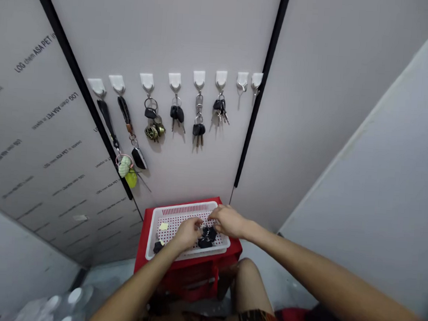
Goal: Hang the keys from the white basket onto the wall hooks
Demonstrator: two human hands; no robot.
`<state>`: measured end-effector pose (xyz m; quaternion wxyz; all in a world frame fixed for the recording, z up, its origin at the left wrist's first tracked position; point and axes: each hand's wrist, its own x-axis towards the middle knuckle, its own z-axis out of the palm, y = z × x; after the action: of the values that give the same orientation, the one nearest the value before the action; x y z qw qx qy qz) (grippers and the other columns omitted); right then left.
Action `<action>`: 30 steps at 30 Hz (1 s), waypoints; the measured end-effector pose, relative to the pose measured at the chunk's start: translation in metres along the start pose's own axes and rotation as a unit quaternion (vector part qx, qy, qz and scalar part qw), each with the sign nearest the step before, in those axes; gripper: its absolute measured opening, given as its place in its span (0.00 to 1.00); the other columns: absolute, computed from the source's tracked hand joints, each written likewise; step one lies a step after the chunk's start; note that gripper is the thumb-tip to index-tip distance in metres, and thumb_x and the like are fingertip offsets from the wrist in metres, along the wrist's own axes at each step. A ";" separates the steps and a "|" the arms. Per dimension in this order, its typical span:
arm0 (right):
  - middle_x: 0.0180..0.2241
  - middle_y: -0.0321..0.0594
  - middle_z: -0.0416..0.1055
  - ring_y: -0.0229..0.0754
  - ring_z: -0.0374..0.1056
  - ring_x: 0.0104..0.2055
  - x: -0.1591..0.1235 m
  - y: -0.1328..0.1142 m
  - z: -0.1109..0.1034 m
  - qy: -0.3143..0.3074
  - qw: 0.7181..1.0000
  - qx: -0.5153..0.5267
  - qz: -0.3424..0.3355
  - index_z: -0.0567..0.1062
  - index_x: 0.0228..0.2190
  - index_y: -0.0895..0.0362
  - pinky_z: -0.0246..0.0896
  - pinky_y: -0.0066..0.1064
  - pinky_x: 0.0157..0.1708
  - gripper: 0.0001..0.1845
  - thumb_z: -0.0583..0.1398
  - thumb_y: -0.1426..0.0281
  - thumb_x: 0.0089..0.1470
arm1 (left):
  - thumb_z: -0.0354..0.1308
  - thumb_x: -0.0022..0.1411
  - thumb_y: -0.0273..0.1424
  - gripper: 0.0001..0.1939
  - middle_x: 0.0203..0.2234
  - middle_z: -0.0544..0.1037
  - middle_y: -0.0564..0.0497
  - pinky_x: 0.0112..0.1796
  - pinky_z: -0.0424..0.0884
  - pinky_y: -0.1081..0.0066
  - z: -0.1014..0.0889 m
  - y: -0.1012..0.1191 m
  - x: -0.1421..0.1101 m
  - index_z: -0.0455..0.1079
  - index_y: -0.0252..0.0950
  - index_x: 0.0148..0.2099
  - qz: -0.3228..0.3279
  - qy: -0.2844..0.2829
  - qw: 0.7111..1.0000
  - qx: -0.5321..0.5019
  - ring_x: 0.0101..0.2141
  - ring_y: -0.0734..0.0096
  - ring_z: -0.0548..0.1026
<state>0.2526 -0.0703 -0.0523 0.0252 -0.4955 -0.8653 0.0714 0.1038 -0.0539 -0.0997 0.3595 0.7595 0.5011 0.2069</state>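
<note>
A white plastic basket point(181, 210) with a perforated floor sits on a red surface. In its right part lies a bunch of black-headed keys point(207, 237) with metal rings. My left hand point(189, 233) reaches in from the left, thumb and fingers pinched together at the edge of these keys; what is between them is too small to tell. Over the far right side of the basket, my right hand point(229, 221) is curved downward just above the keys, its fingertips apart and nothing visible between them.
Several white hooks point(174, 80) run along the wall panel, most carrying keys point(198, 129); the two rightmost show none. A yellow paper piece point(163, 226) and a black item point(157, 247) lie in the basket's left part. Clear bottles point(75, 295) stand at lower left.
</note>
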 end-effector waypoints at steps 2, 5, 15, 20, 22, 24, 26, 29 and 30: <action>0.31 0.43 0.67 0.44 0.57 0.37 0.001 -0.004 0.008 -0.018 0.999 -0.027 -0.012 0.69 0.32 0.56 0.48 0.34 0.34 0.16 0.54 0.72 0.35 | 0.49 0.38 0.20 0.16 0.30 0.69 0.46 0.34 0.59 0.72 0.003 -0.004 -0.003 0.64 0.31 0.35 0.027 -0.001 0.997 0.067 0.31 0.70 0.65; 0.30 0.41 0.67 0.44 0.57 0.37 0.003 -0.011 0.015 -0.035 0.997 -0.056 -0.039 0.69 0.29 0.54 0.45 0.37 0.36 0.13 0.55 0.72 0.35 | 0.48 0.38 0.21 0.15 0.28 0.69 0.48 0.34 0.58 0.72 0.004 -0.005 -0.004 0.65 0.33 0.33 0.056 -0.002 0.992 0.113 0.32 0.70 0.65; 0.20 0.35 0.64 0.32 0.58 0.24 0.010 0.001 0.007 0.047 0.975 0.216 0.020 0.69 0.22 0.59 0.50 0.23 0.24 0.06 0.54 0.72 0.36 | 0.44 0.40 0.17 0.12 0.20 0.68 0.53 0.28 0.60 0.77 -0.003 0.002 -0.003 0.64 0.30 0.28 -0.007 -0.064 0.984 -0.166 0.25 0.78 0.65; 0.13 0.28 0.56 0.27 0.51 0.15 0.012 0.003 -0.005 0.072 0.870 0.479 0.091 0.65 0.21 0.61 0.46 0.20 0.15 0.07 0.53 0.69 0.37 | 0.47 0.39 0.17 0.11 0.21 0.69 0.53 0.28 0.61 0.77 -0.018 0.026 -0.002 0.64 0.31 0.28 0.007 -0.067 0.947 -0.314 0.26 0.78 0.66; 0.14 0.28 0.58 0.27 0.52 0.15 0.012 -0.001 -0.013 0.095 0.827 0.545 0.101 0.64 0.22 0.61 0.47 0.20 0.16 0.08 0.54 0.68 0.37 | 0.49 0.40 0.19 0.10 0.22 0.70 0.53 0.30 0.60 0.77 -0.022 0.036 0.000 0.65 0.31 0.29 0.027 -0.056 0.941 -0.332 0.27 0.77 0.66; 0.15 0.29 0.59 0.27 0.53 0.16 0.011 -0.004 -0.023 0.114 0.798 0.582 0.103 0.64 0.23 0.61 0.50 0.21 0.18 0.09 0.55 0.68 0.36 | 0.50 0.41 0.22 0.07 0.21 0.70 0.53 0.31 0.60 0.76 -0.025 0.045 0.003 0.65 0.31 0.27 0.038 -0.034 0.943 -0.329 0.26 0.78 0.66; 0.15 0.29 0.59 0.27 0.54 0.16 0.010 -0.005 -0.032 0.127 0.789 0.593 0.100 0.63 0.23 0.61 0.50 0.22 0.18 0.09 0.54 0.68 0.36 | 0.50 0.41 0.23 0.04 0.17 0.68 0.55 0.29 0.60 0.77 -0.028 0.052 0.007 0.65 0.31 0.23 0.036 -0.007 0.949 -0.313 0.22 0.79 0.64; 0.13 0.27 0.56 0.26 0.51 0.15 0.007 -0.002 -0.047 0.162 0.805 0.563 0.094 0.62 0.25 0.60 0.48 0.20 0.16 0.08 0.54 0.71 0.37 | 0.50 0.42 0.25 0.04 0.14 0.65 0.57 0.25 0.58 0.78 -0.038 0.063 0.013 0.64 0.31 0.20 0.034 0.027 0.955 -0.293 0.19 0.81 0.61; 0.13 0.26 0.56 0.25 0.50 0.14 0.005 0.000 -0.051 0.174 0.814 0.546 0.092 0.63 0.26 0.60 0.47 0.20 0.16 0.08 0.53 0.72 0.37 | 0.50 0.42 0.26 0.04 0.13 0.64 0.57 0.24 0.58 0.78 -0.042 0.067 0.015 0.64 0.31 0.20 0.034 0.035 0.956 -0.290 0.18 0.82 0.60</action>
<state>0.2563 -0.0608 -0.0016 0.4348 -0.4817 -0.6160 0.4467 0.1223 -0.0424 -0.0221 0.5394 0.6317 0.4052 0.3818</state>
